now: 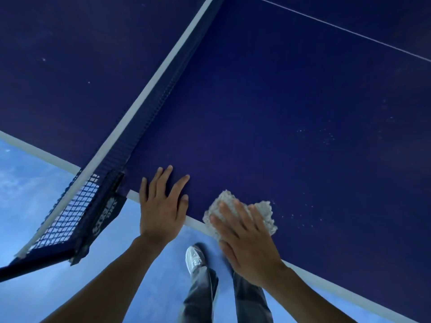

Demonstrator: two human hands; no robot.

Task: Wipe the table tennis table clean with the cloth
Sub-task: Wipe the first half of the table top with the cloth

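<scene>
The dark blue table tennis table point(268, 117) fills most of the view, with a white line along its near edge. A crumpled whitish cloth point(263, 210) lies on that edge. My right hand point(245, 236) presses flat on the cloth with straight fingers. Just left of it, my left hand point(161, 206) rests flat on the table's edge, fingers spread, holding nothing. Pale specks point(300, 217) dot the surface to the right of the cloth.
The net point(149, 108) with its white top band runs from the upper middle down to the net post and clamp point(105, 213) at the left. A thin white centre line point(349, 31) crosses the far right. Below the edge are a blue floor point(35, 194) and my legs and shoe point(194, 257).
</scene>
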